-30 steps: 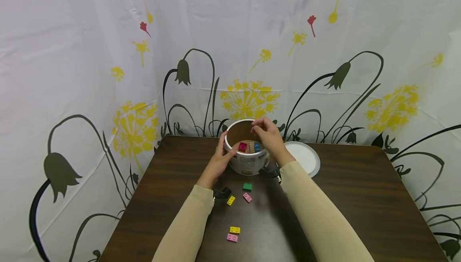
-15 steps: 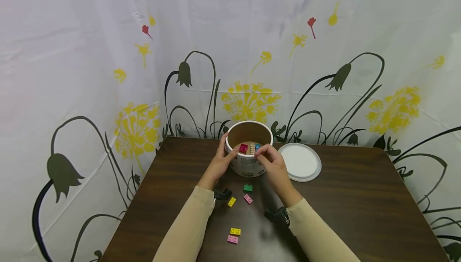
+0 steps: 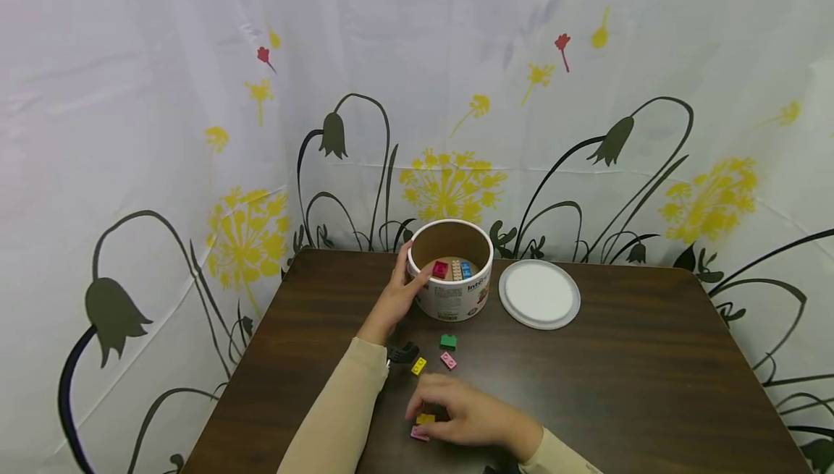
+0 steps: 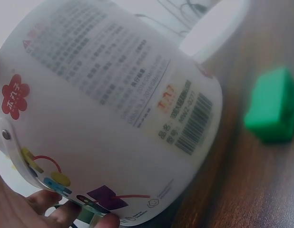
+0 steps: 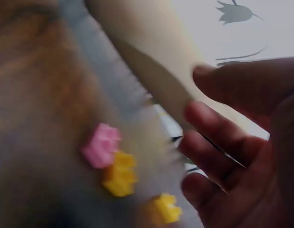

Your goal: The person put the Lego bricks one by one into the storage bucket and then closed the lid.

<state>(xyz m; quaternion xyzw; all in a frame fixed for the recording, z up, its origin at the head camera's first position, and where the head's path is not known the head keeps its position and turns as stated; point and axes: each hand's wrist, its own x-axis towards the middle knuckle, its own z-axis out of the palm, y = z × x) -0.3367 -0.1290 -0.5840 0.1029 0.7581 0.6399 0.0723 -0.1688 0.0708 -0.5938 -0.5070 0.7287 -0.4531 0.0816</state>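
Observation:
My left hand [image 3: 393,302] grips the left side of a white printed bucket [image 3: 449,302], thumb at the front rim. In the left wrist view its fingers curl by the bucket's lower wall [image 4: 113,118]. A red brick [image 3: 440,269], a beige brick [image 3: 457,271] and a blue brick [image 3: 466,270] lie inside. My right hand [image 3: 472,415] hovers, loosely curved, over a yellow brick [image 3: 426,419] and a pink brick [image 3: 419,433] near the front. The right wrist view shows its fingers apart from the pink brick [image 5: 102,145] and yellow brick [image 5: 121,175].
Between bucket and right hand lie a green brick [image 3: 448,341], another pink brick [image 3: 448,360] and another yellow brick [image 3: 418,366]. A round white lid [image 3: 541,293] lies right of the bucket on the dark wooden table [image 3: 638,358]. A flower-printed curtain [image 3: 417,83] hangs behind.
My right hand has moved from the bucket's right rim past its front and down toward the front yellow and pink bricks. My left hand stays on the bucket.

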